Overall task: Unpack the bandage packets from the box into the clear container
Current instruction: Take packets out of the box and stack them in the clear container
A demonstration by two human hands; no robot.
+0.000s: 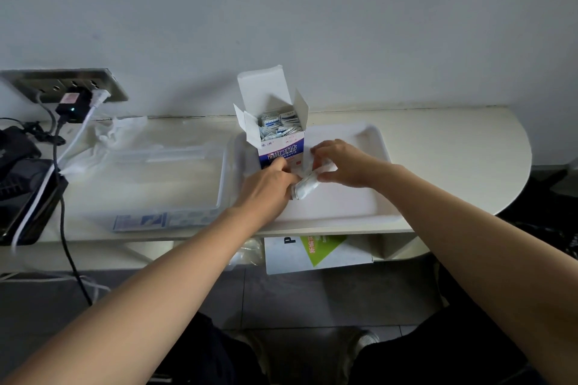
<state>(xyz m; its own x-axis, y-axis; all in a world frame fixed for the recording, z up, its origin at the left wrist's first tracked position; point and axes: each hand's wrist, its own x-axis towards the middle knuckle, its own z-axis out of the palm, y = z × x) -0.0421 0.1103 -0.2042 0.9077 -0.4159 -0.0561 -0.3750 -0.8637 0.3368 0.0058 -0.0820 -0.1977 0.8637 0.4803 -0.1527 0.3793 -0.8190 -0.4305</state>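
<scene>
A blue and white bandage box point(280, 147) stands upright on a white tray point(373, 137), its flaps open and several small packets point(278, 126) showing inside. In front of the box my left hand point(269, 186) and my right hand point(339, 162) both hold a bundle of white bandage packets point(305, 186) just above the tray. The left fingers curl around its lower end, the right fingers pinch its upper end. A clear container point(150, 178) lies to the left of the tray, with a labelled strip point(140, 222) at its near edge.
A crumpled plastic bag point(106, 137) lies behind the clear container. Cables and a black charger point(70, 108) hang from a wall socket at far left, beside dark devices point(25, 194). A book point(316, 251) sits on the shelf under the table.
</scene>
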